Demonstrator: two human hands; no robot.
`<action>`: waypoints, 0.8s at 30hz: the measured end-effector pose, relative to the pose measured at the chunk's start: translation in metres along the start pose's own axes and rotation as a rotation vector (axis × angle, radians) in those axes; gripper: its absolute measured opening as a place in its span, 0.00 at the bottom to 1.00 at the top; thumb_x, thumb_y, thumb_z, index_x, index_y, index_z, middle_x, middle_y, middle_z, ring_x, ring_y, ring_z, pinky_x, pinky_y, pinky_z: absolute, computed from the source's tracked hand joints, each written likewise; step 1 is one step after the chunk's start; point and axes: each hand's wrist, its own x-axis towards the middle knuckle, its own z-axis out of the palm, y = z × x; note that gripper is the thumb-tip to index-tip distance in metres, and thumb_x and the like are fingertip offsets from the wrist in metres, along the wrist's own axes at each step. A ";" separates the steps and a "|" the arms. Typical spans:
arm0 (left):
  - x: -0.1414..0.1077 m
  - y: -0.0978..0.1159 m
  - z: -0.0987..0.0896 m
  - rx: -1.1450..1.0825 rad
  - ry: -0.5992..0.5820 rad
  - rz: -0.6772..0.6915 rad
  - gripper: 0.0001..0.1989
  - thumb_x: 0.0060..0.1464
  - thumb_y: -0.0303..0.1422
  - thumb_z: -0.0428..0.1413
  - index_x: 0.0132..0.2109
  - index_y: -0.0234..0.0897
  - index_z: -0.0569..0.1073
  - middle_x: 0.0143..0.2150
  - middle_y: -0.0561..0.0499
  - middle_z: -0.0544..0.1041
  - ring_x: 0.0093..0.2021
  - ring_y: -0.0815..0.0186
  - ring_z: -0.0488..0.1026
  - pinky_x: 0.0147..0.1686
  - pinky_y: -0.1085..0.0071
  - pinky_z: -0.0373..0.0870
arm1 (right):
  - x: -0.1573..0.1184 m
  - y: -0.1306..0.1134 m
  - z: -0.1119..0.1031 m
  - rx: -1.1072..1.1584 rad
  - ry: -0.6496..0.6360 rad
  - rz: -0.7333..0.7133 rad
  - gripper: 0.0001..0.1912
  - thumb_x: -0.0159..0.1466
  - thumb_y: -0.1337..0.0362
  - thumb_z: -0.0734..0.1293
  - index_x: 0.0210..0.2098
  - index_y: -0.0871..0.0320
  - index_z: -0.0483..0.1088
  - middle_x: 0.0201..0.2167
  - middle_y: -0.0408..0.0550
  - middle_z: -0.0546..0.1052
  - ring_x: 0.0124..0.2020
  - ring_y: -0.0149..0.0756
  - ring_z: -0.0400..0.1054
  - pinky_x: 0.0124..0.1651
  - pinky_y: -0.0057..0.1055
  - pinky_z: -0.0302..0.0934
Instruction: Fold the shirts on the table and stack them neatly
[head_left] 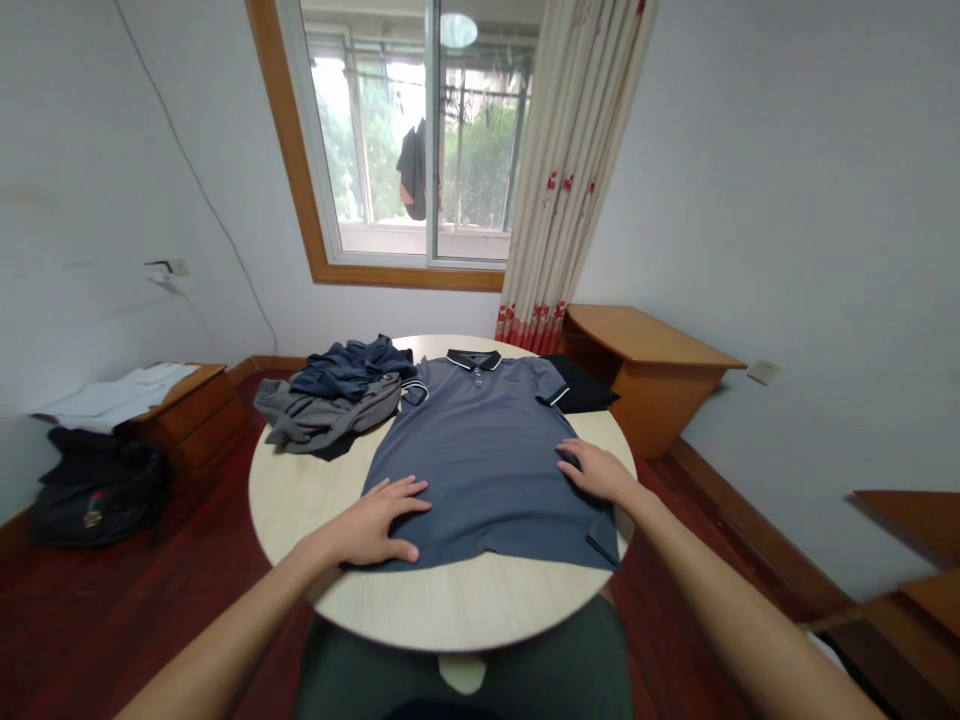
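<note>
A grey-blue polo shirt (480, 460) lies spread front side up, its dark, white-edged collar toward the window. It rests on a round pale table (450, 610). My left hand (379, 522) lies with fingers apart on the shirt's lower left part, near the hem. On the shirt's right side edge rests my right hand (596, 468), its fingers stretched out and slightly bent over the cloth. Below that hand, the lower right corner of the shirt shows a small fold. Neither hand grips anything that I can see.
A heap of crumpled dark blue and grey clothes (330, 395) sits at the table's back left. Folded black cloth (577, 385) lies at the back right, partly under the sleeve. A wooden desk (645, 340) stands behind it, beside a patterned curtain (562, 180).
</note>
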 end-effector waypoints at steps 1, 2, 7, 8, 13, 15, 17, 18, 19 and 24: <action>-0.008 0.001 0.000 -0.029 0.002 0.005 0.37 0.48 0.54 0.64 0.63 0.46 0.69 0.71 0.43 0.57 0.71 0.48 0.51 0.68 0.49 0.47 | -0.006 -0.009 -0.001 0.016 -0.017 -0.020 0.24 0.66 0.56 0.60 0.56 0.61 0.72 0.59 0.60 0.71 0.59 0.49 0.66 0.63 0.42 0.57; -0.016 0.001 0.000 -0.054 0.015 -0.001 0.36 0.46 0.52 0.66 0.61 0.45 0.72 0.70 0.43 0.58 0.70 0.48 0.54 0.67 0.51 0.50 | -0.013 -0.017 -0.002 0.026 -0.032 -0.024 0.25 0.66 0.55 0.61 0.57 0.61 0.71 0.59 0.60 0.70 0.58 0.49 0.67 0.62 0.42 0.58; -0.054 -0.015 0.006 -0.104 0.171 -0.052 0.17 0.51 0.41 0.65 0.47 0.41 0.78 0.62 0.42 0.68 0.61 0.51 0.65 0.61 0.57 0.61 | -0.056 -0.025 -0.004 0.091 -0.062 0.051 0.25 0.59 0.55 0.68 0.53 0.58 0.74 0.56 0.61 0.71 0.54 0.52 0.69 0.60 0.44 0.60; -0.059 -0.018 0.008 -0.103 0.206 -0.043 0.13 0.53 0.40 0.62 0.44 0.41 0.78 0.60 0.42 0.70 0.60 0.52 0.66 0.60 0.58 0.62 | -0.064 -0.022 -0.006 0.118 -0.069 0.050 0.25 0.57 0.56 0.69 0.52 0.57 0.75 0.54 0.60 0.72 0.53 0.51 0.69 0.59 0.44 0.61; -0.058 -0.019 0.019 -0.072 0.370 0.040 0.13 0.64 0.38 0.51 0.36 0.39 0.76 0.44 0.44 0.75 0.48 0.57 0.70 0.50 0.62 0.66 | -0.085 -0.019 -0.015 0.237 -0.104 0.058 0.18 0.52 0.65 0.69 0.44 0.56 0.76 0.45 0.55 0.75 0.45 0.45 0.71 0.53 0.39 0.63; -0.053 -0.017 0.023 -0.069 0.406 0.063 0.15 0.65 0.39 0.49 0.36 0.38 0.75 0.40 0.44 0.76 0.44 0.58 0.70 0.46 0.63 0.66 | -0.086 -0.024 -0.018 0.260 -0.125 0.055 0.15 0.51 0.72 0.66 0.38 0.57 0.75 0.40 0.51 0.75 0.41 0.40 0.70 0.49 0.33 0.63; -0.051 -0.014 0.025 -0.069 0.411 0.069 0.15 0.66 0.40 0.48 0.36 0.38 0.75 0.37 0.45 0.76 0.41 0.58 0.70 0.43 0.64 0.65 | -0.084 -0.025 -0.021 0.244 -0.150 0.062 0.14 0.49 0.77 0.63 0.32 0.59 0.73 0.35 0.49 0.76 0.38 0.37 0.69 0.43 0.29 0.62; -0.051 -0.011 0.025 -0.071 0.401 0.065 0.15 0.66 0.39 0.48 0.37 0.38 0.75 0.36 0.46 0.76 0.40 0.59 0.71 0.43 0.64 0.65 | -0.083 -0.024 -0.022 0.228 -0.164 0.070 0.14 0.49 0.78 0.61 0.30 0.59 0.73 0.33 0.48 0.76 0.37 0.36 0.69 0.41 0.27 0.61; -0.053 -0.008 0.023 -0.079 0.378 0.060 0.14 0.65 0.39 0.48 0.37 0.38 0.75 0.36 0.47 0.77 0.40 0.59 0.71 0.44 0.64 0.64 | -0.083 -0.020 -0.024 0.210 -0.188 0.084 0.14 0.48 0.79 0.61 0.28 0.59 0.72 0.30 0.47 0.76 0.35 0.35 0.69 0.38 0.26 0.59; -0.054 0.027 0.002 -0.185 -0.001 0.023 0.10 0.58 0.40 0.57 0.34 0.40 0.79 0.33 0.52 0.80 0.35 0.63 0.75 0.38 0.71 0.66 | -0.076 -0.002 -0.043 0.125 -0.344 0.232 0.10 0.44 0.79 0.66 0.21 0.58 0.73 0.22 0.46 0.76 0.26 0.37 0.70 0.30 0.28 0.58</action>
